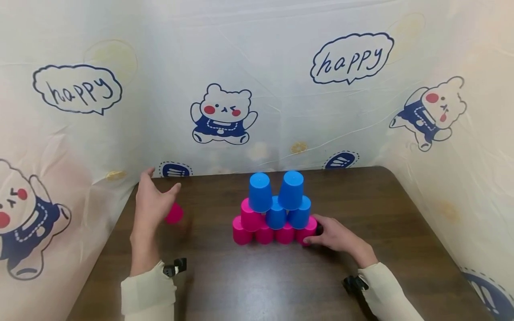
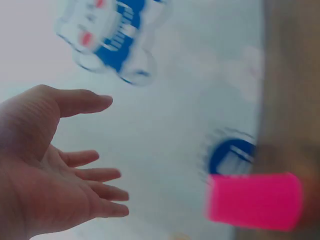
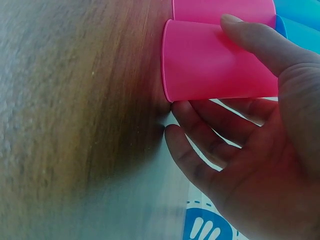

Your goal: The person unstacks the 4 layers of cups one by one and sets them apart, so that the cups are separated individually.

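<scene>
A pyramid of upside-down cups stands mid-table. Its bottom row is several pink cups (image 1: 263, 234); above sit one pink cup (image 1: 250, 215) and two blue cups (image 1: 276, 214), topped by two more blue cups (image 1: 292, 189). My right hand (image 1: 335, 234) is at the bottom row's right end, thumb on the front of the end pink cup (image 3: 220, 62) and fingers curled round its far side. To the left, my left hand (image 1: 154, 200) is raised with fingers spread and nothing in it. A lone pink cup (image 2: 255, 201) is just beyond that hand, apart from its fingers and partly hidden in the head view.
The brown wooden table (image 1: 257, 285) has rounded back corners. A pale curtain (image 1: 277, 67) printed with bears and "happy" bubbles encloses its back and sides. The pyramid is close to the table's back edge. Dark wrist straps (image 1: 175, 267) sit at both cuffs.
</scene>
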{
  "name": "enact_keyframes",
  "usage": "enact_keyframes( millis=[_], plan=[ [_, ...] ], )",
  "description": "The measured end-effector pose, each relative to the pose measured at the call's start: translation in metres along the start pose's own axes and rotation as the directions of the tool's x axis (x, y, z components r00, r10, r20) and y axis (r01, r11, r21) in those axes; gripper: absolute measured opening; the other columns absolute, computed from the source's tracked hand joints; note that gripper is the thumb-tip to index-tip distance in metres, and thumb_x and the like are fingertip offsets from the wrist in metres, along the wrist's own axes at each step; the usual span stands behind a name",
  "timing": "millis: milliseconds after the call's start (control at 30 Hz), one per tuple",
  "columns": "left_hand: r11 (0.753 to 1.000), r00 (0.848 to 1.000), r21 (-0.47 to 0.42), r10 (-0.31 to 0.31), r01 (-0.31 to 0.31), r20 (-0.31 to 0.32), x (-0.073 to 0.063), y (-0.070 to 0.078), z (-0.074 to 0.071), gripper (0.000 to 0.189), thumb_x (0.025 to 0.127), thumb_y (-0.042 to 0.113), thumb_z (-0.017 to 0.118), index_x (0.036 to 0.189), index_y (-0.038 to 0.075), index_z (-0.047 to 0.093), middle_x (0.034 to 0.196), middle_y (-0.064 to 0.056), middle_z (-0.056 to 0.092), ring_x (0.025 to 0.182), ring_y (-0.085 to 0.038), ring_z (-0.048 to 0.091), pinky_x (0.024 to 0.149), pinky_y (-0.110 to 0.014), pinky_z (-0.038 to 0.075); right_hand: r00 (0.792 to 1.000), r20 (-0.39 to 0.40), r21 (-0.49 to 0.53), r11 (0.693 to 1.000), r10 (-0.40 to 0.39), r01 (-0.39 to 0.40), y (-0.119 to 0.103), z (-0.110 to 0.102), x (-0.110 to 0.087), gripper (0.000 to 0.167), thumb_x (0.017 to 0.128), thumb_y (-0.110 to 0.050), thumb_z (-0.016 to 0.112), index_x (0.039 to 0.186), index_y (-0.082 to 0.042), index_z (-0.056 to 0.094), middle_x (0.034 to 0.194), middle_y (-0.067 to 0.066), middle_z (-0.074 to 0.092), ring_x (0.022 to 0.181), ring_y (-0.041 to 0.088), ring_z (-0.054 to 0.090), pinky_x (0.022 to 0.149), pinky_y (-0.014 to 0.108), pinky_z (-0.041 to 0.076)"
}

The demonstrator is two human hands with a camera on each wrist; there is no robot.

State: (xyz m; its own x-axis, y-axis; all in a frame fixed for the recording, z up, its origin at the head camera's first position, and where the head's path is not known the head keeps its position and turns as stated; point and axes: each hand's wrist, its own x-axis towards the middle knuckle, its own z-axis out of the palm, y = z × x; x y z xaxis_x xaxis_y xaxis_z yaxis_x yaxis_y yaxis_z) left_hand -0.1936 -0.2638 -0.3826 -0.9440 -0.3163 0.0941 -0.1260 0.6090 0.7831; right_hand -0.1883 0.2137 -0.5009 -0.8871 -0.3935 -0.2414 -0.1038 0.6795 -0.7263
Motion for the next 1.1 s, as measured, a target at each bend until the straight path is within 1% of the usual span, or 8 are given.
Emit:
enact_keyframes(
  millis=[133,267,433,600,700,833,967,1100],
  plan=[
    [0.994,0.995,-0.047,0.095,-0.095,0.007,-0.021,0.037,-0.004,0.082,0.102,0.035,0.069,0.166,0.011,0.023,0.171,-0.016,0.031,0.158,-0.041,0.028,0.126,-0.064,0.026,1.0,-0.003,-0.005,1.0,0.007,-0.007,-0.001,0.0,0.001,0.052,0.087,-0.044,0.086,0.128,-0.021,0.064,0.115,-0.004,0.072,0.102,0.019,0.067,0.088,0.045,0.061],
    [0.973,0.978,-0.113,0.208,-0.203,0.03,-0.037,0.065,0.002,0.075,0.103,0.034,0.069,0.163,0.014,0.03,0.169,-0.012,0.036,0.16,-0.036,0.028,0.126,-0.059,0.028,1.0,-0.011,-0.003,1.0,-0.001,0.001,-0.002,0.0,0.001,0.053,0.086,-0.045,0.086,0.128,-0.021,0.063,0.115,-0.004,0.072,0.102,0.019,0.067,0.088,0.043,0.061],
    [0.948,0.951,-0.149,0.297,-0.282,0.09,-0.05,0.084,0.017,0.072,0.102,0.029,0.072,0.161,0.014,0.034,0.166,-0.01,0.041,0.158,-0.034,0.034,0.124,-0.056,0.034,0.999,-0.033,0.005,1.0,-0.024,0.024,-0.003,0.0,-0.001,0.06,0.085,-0.047,0.087,0.131,-0.02,0.062,0.119,-0.002,0.072,0.104,0.02,0.067,0.088,0.043,0.062],
    [0.916,0.903,-0.191,0.386,-0.352,0.187,-0.058,0.092,0.041,0.07,0.1,0.025,0.075,0.159,0.015,0.039,0.163,-0.009,0.046,0.155,-0.032,0.04,0.122,-0.052,0.039,0.997,-0.069,0.019,0.999,-0.025,0.026,-0.003,0.0,0.0,0.063,0.085,-0.045,0.088,0.135,-0.02,0.06,0.122,0.0,0.071,0.108,0.022,0.067,0.089,0.045,0.062],
    [0.9,0.872,-0.224,0.423,-0.374,0.247,-0.063,0.095,0.057,0.072,0.097,0.024,0.078,0.158,0.017,0.041,0.162,-0.006,0.048,0.152,-0.031,0.043,0.119,-0.051,0.044,0.997,-0.075,0.029,0.999,-0.029,0.031,-0.003,0.001,0.001,0.062,0.085,-0.044,0.088,0.136,-0.02,0.061,0.122,0.0,0.071,0.108,0.022,0.067,0.09,0.045,0.062],
    [0.89,0.844,-0.264,0.441,-0.371,0.304,-0.067,0.101,0.077,0.076,0.093,0.025,0.082,0.157,0.02,0.042,0.16,-0.004,0.05,0.148,-0.03,0.049,0.115,-0.048,0.048,0.997,-0.067,0.033,0.999,-0.037,0.039,-0.004,0.001,0.002,0.06,0.086,-0.044,0.087,0.134,-0.02,0.062,0.12,-0.001,0.072,0.105,0.021,0.067,0.088,0.043,0.062],
    [0.892,0.838,-0.29,0.433,-0.346,0.332,-0.069,0.107,0.09,0.079,0.091,0.027,0.085,0.157,0.022,0.042,0.159,-0.004,0.051,0.145,-0.031,0.053,0.112,-0.047,0.05,0.997,-0.064,0.025,0.999,-0.039,0.041,-0.003,0.001,0.0,0.058,0.086,-0.044,0.087,0.132,-0.018,0.062,0.118,-0.001,0.072,0.103,0.02,0.067,0.087,0.042,0.062],
    [0.905,0.846,-0.298,0.4,-0.304,0.353,-0.071,0.111,0.098,0.082,0.089,0.024,0.086,0.157,0.024,0.04,0.158,-0.006,0.052,0.143,-0.037,0.055,0.105,-0.05,0.055,0.997,-0.066,0.021,0.999,-0.035,0.037,-0.004,0.002,-0.001,0.056,0.086,-0.043,0.087,0.131,-0.019,0.063,0.116,-0.001,0.072,0.102,0.02,0.067,0.087,0.042,0.062]
  ],
)
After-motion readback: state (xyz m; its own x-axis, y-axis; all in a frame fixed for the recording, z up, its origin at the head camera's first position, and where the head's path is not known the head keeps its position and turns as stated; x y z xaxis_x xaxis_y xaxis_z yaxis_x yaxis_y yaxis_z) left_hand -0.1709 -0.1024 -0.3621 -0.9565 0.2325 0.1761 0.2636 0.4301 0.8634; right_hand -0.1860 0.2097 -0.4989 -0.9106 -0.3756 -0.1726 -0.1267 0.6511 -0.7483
